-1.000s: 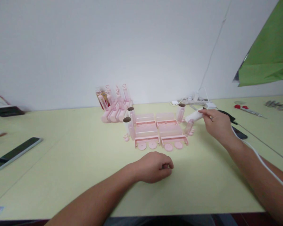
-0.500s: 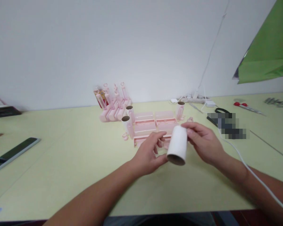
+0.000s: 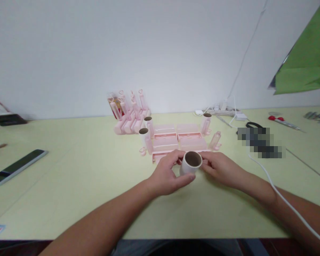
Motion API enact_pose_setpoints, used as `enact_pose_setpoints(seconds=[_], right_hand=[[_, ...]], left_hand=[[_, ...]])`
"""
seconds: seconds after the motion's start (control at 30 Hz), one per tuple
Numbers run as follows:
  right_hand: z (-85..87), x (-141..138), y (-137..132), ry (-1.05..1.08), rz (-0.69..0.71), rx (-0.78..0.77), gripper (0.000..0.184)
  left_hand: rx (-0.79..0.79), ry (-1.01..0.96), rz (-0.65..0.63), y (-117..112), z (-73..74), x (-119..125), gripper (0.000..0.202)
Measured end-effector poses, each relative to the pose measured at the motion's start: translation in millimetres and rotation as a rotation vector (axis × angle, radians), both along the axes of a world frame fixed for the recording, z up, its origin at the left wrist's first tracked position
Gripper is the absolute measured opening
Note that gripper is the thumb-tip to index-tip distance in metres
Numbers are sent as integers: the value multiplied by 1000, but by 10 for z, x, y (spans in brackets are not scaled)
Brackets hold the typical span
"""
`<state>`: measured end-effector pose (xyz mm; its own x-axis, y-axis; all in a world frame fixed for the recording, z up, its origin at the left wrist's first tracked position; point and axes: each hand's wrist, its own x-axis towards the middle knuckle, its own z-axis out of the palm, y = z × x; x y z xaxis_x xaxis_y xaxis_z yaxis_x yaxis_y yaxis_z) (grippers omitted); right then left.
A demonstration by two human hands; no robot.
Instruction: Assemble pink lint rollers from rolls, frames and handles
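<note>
A white cardboard tube (image 3: pixel 190 164) with a brown inside points its open end at me, low over the pale green table (image 3: pixel 77 177). My left hand (image 3: pixel 166 174) curls round its left side, thumb under it. My right hand (image 3: pixel 222 170) grips its far end from the right. Just behind them lies a set of pink plastic trays (image 3: pixel 176 140) with pink tubes (image 3: pixel 149 137) standing at their corners.
A cluster of pink heart-topped parts (image 3: pixel 129 113) stands at the back by the wall. A phone (image 3: pixel 17 166) lies at the left. Scissors (image 3: pixel 282 122), a power strip (image 3: pixel 224 112) and a white cable (image 3: pixel 280 193) occupy the right side. A green sheet (image 3: pixel 306 67) hangs upper right.
My right hand brought the white tube from the back right to the middle. My left hand opened from a fist and closed on the tube, which is now lowered and turned end-on.
</note>
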<state>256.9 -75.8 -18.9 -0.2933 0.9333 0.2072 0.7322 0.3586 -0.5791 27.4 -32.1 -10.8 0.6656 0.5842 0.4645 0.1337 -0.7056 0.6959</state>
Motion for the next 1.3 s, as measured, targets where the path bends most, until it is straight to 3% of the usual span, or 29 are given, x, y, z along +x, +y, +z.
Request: enact_pose_setpoints(seconds=[0.17, 0.37, 0.77, 0.9, 1.03, 1.17, 1.3], right_hand=[[-59, 46, 8, -134, -38, 52, 28], [-69, 21, -18, -171, -57, 26, 18], [-131, 65, -26, -259, -39, 19, 25], [-110, 51, -28, -215, -19, 27, 26], [22, 24, -35, -96, -1, 87, 35], [87, 14, -33, 91, 11, 130, 28], [29, 20, -26, 291, -71, 229, 20]], left_hand=[[-59, 18, 17, 15, -2, 11, 42], [-56, 41, 19, 24, -25, -1, 46], [-79, 58, 2, 30, -45, -6, 48], [-91, 73, 8, 36, -45, -3, 50], [-101, 71, 10, 39, -59, -1, 50], [-105, 88, 7, 40, -63, -6, 50], [-105, 101, -19, 48, -54, 0, 50]])
